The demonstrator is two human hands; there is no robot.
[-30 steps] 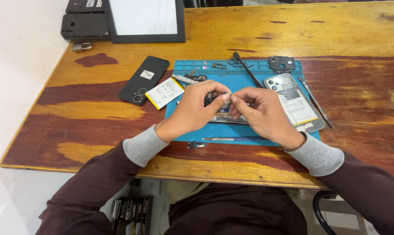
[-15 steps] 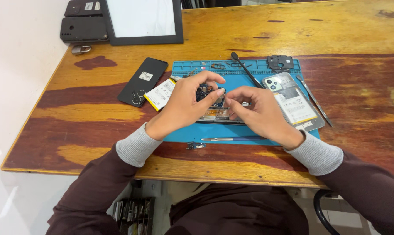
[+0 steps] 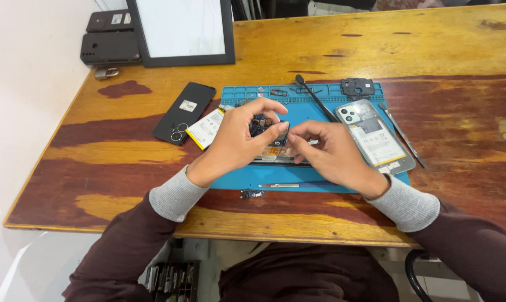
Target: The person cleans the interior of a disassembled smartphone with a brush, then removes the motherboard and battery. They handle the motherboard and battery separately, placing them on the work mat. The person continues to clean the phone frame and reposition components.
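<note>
My left hand (image 3: 236, 142) pinches a small dark circuit board (image 3: 262, 124) between thumb and fingers, tilted up above an opened phone (image 3: 275, 157) that lies on the blue repair mat (image 3: 320, 109). My right hand (image 3: 334, 156) meets it from the right, with thumb and forefinger closed on the board's right end. Both hands hide most of the opened phone.
On the mat lie a phone back cover with camera cluster (image 3: 376, 137), a black spudger (image 3: 314, 96), a screwdriver (image 3: 297, 184) and a black bracket (image 3: 357, 87). Tweezers (image 3: 403, 134) lie to the right. A battery (image 3: 205, 130) and black phone (image 3: 184, 112) lie to the left. A framed white panel (image 3: 180, 31) stands behind.
My left hand has lifted and tilted the circuit board up off the opened phone. My right hand's fingers stayed pinched close beside it.
</note>
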